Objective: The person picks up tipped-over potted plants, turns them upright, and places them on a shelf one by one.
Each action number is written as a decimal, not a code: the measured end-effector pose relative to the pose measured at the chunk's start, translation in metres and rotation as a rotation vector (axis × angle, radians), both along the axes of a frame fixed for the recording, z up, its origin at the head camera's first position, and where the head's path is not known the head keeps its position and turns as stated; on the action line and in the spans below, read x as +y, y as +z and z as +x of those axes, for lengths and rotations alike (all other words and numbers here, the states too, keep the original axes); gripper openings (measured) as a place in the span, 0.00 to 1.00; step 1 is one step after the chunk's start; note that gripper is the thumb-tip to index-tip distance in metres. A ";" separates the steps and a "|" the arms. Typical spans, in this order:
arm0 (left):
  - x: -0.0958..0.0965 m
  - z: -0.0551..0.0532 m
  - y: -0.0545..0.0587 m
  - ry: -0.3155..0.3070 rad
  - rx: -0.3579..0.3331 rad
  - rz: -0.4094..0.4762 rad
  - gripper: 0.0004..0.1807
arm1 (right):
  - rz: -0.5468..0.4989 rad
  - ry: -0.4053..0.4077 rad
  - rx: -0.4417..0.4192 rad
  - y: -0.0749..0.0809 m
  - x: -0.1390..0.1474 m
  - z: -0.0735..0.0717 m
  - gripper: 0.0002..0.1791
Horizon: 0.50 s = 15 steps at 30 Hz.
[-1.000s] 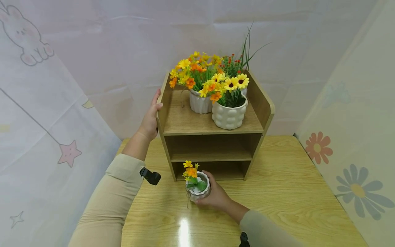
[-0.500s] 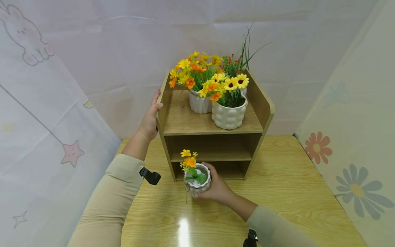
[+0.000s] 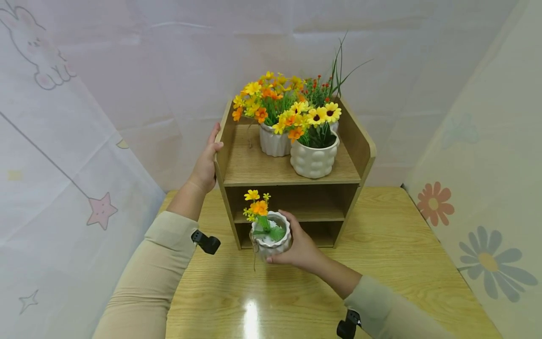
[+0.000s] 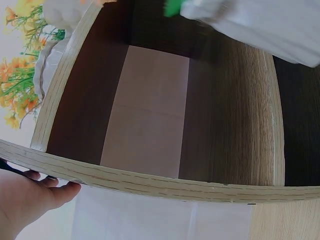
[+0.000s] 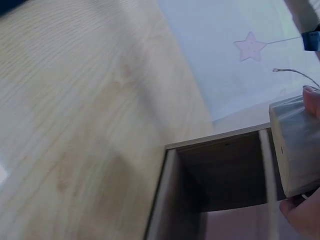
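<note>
In the head view my right hand point(image 3: 302, 252) grips a small white potted plant point(image 3: 271, 252) by its right side. The pot has a wavy rim, a twine tie and yellow-orange flowers, and is held in front of the shelf's lower tiers. In the right wrist view the pot point(image 5: 300, 145) is tilted on its side in the picture, between thumb and fingers. My left hand point(image 3: 206, 165) rests against the left side panel of a wooden shelf point(image 3: 292, 181), fingers along its outer face. The left wrist view shows those fingers point(image 4: 62, 194) beside the panel edge.
On the shelf's top stand a ribbed white pot point(image 3: 275, 141) of yellow-orange flowers and a bubbly white pot point(image 3: 314, 160) of yellow flowers. A plant with red buds point(image 3: 317, 87) stands behind them. The wooden table point(image 3: 406, 263) meets printed backdrops on the sides.
My right hand has raised the potted plant up from near the tabletop toward the shelf's middle tier. The left hand has stayed at the side panel.
</note>
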State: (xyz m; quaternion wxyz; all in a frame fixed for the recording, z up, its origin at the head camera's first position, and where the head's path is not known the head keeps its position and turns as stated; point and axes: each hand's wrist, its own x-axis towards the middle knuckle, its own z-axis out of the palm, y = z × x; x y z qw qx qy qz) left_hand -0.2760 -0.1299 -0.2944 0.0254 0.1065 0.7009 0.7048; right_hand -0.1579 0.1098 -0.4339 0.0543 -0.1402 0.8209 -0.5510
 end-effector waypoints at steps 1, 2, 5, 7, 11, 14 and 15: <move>0.000 0.000 0.000 0.001 0.000 -0.001 0.39 | 0.004 0.002 0.004 0.003 0.000 0.000 0.65; 0.000 0.000 0.000 0.003 0.003 -0.005 0.39 | 0.012 0.003 0.007 0.007 0.001 0.000 0.65; 0.000 0.000 0.000 0.006 0.006 -0.013 0.39 | 0.009 0.022 0.008 0.018 0.002 -0.001 0.64; 0.000 -0.001 0.000 0.007 0.006 -0.018 0.39 | 0.002 0.041 0.001 0.026 0.003 -0.001 0.64; 0.000 0.000 0.000 0.011 0.008 -0.031 0.39 | 0.000 0.059 -0.006 0.041 0.004 -0.002 0.64; 0.000 0.000 0.000 0.013 0.008 -0.032 0.39 | 0.003 0.060 0.006 0.051 0.005 -0.003 0.64; 0.000 0.000 0.000 0.012 0.008 -0.028 0.39 | 0.000 0.063 0.015 0.054 0.005 -0.004 0.64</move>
